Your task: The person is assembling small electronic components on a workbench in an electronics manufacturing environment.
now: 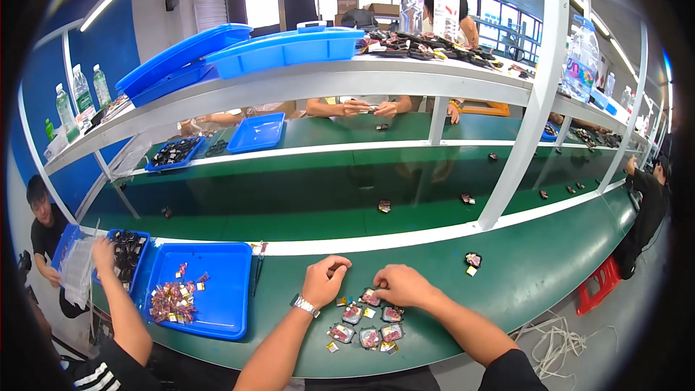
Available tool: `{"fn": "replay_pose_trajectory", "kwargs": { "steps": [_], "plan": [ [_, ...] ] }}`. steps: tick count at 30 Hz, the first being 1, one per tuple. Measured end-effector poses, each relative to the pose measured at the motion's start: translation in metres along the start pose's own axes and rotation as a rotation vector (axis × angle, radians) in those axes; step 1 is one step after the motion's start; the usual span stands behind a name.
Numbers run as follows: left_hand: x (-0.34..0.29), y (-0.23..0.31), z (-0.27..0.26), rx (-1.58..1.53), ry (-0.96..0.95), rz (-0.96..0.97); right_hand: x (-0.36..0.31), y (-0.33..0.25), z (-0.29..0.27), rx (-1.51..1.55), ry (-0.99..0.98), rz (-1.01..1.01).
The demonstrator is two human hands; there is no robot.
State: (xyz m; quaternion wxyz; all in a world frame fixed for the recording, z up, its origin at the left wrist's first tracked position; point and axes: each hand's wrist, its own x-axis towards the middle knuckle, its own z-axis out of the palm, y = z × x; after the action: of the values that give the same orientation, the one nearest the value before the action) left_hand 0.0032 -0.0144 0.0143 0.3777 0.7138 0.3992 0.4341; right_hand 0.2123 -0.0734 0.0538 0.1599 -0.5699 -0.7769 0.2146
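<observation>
Green worktop (434,264) curves across the near side of a bright workroom, edged by a white rail (376,246). On it, in front of the person, lies a loose cluster of small parts (369,337), silvery and dark with red tops, with yellow-and-white bits among them. The right hand (405,286) reaches over the far edge of this cluster, its fingers bent downward and nearly together at the topmost part (370,297); whether they grip it or only touch it, I cannot tell. The left hand (323,281), a metal watch (305,305) on its wrist, is just beyond the cluster on the left, fingers loosely curled; I cannot tell whether anything is inside them.

Farther left, dark tweezers (258,268) lie beside a blue tray (228,311) holding a heap of small reddish pieces (172,303). Past that, a co-worker's hand (103,255) is by a second tray of black pieces (129,257). A lone part (473,261) sits well to the right. Beyond the rail, more parts are scattered on a green belt (318,210), under a shelf (434,78) bearing trays and bottles.
</observation>
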Motion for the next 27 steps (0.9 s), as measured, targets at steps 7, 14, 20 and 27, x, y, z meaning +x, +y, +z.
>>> {"fn": "replay_pose_trajectory", "kwargs": {
  "steps": [7,14,20,27],
  "plan": [
    [-0.004,0.004,-0.002,-0.188,-0.401,-0.188,0.013,-0.002,0.007,0.043,0.104,-0.236],
    [-0.005,0.006,0.0,-0.427,-0.375,-0.376,0.012,-0.003,0.006,0.098,0.379,-0.421],
    [-0.005,0.013,0.003,-0.63,-0.325,-0.398,0.003,-0.004,-0.003,0.046,0.379,-0.462],
    [-0.004,0.012,0.006,-0.653,-0.324,-0.364,0.004,0.002,0.002,0.09,0.348,-0.4]
  ]
}}
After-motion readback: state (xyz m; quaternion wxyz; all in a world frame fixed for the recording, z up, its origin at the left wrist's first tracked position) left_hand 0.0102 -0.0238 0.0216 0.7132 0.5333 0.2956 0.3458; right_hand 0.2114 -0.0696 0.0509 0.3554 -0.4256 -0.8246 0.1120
